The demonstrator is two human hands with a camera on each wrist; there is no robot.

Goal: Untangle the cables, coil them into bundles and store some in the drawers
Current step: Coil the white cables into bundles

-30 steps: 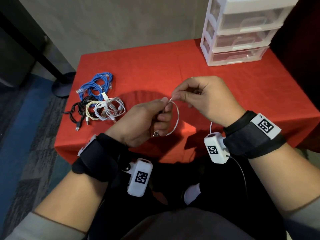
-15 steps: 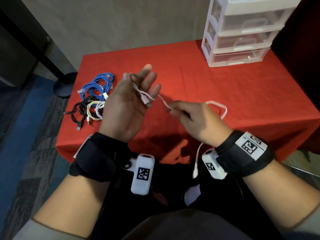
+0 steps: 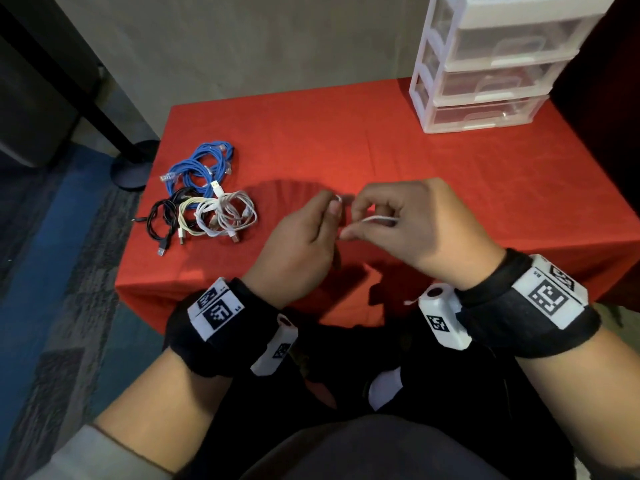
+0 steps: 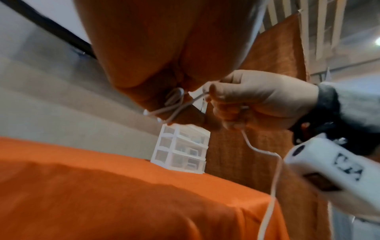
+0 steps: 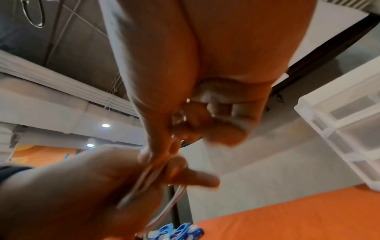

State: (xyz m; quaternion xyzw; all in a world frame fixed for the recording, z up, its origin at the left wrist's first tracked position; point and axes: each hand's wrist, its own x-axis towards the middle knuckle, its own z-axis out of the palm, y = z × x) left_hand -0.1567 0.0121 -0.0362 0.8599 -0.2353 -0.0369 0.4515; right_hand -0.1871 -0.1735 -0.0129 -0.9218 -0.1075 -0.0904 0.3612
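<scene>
The left hand (image 3: 301,244) and right hand (image 3: 415,230) both pinch a thin white cable (image 3: 379,220). They hold it above the near edge of the red surface (image 3: 381,147).

**Both hands pinch a thin white cable above the red table**

The left hand (image 3: 298,244) and right hand (image 3: 415,230) meet over the near edge of the red cloth-covered table (image 3: 381,150), fingers curled on a thin white cable (image 3: 379,220). To the left lie a coiled blue network cable (image 3: 201,168), a black cable (image 3: 162,220) and a tangle of white and cream cables (image 3: 221,216). A white plastic drawer unit with clear drawers (image 3: 485,64) stands at the far right corner.
</scene>
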